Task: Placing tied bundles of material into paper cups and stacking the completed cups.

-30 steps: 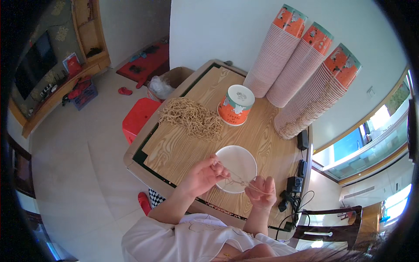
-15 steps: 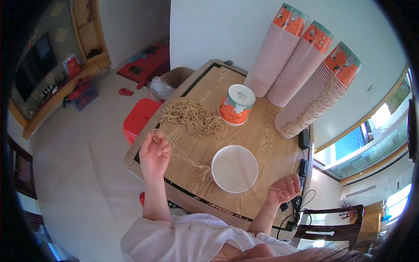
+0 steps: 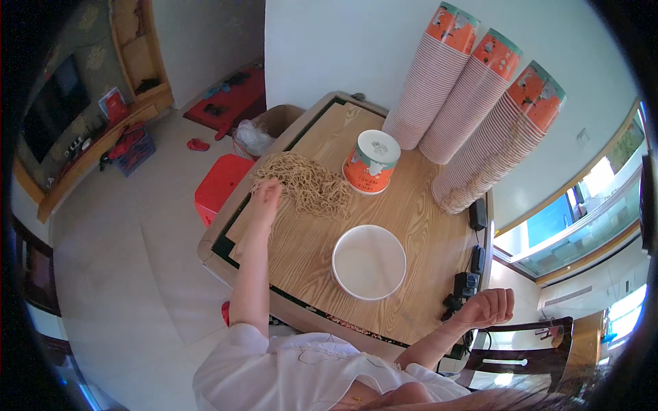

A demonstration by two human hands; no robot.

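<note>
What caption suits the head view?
Left hand beside tangled cord, with an open round tub and three tall cup stacks.

A television (image 3: 59,98) and slippers (image 3: 198,144) suggest a home.

Looks rough, fibrous and matt on the tangled beige twine heap (image 3: 308,186) beside the left grip (image 3: 266,198). Looks like smooth wood grain with a soft sheen on the light-brown wood-patterned table (image 3: 432,250) between left grip and right grip (image 3: 486,307). Appears smooth and paper-like inside the round white open paper tub (image 3: 369,262), also between both. Appears glossy, like coated printed paper, on the orange-and-green upturned paper tub (image 3: 371,168) right of the left grip, likewise on the three tall stacks of nested orange-topped paper tubs (image 3: 471,99) farther off. Looks like smooth plastic on the bright red stool (image 3: 221,186) left of the left grip, like soft matt cloth on the white short-sleeved shirt (image 3: 295,370) nearer than both.
</note>
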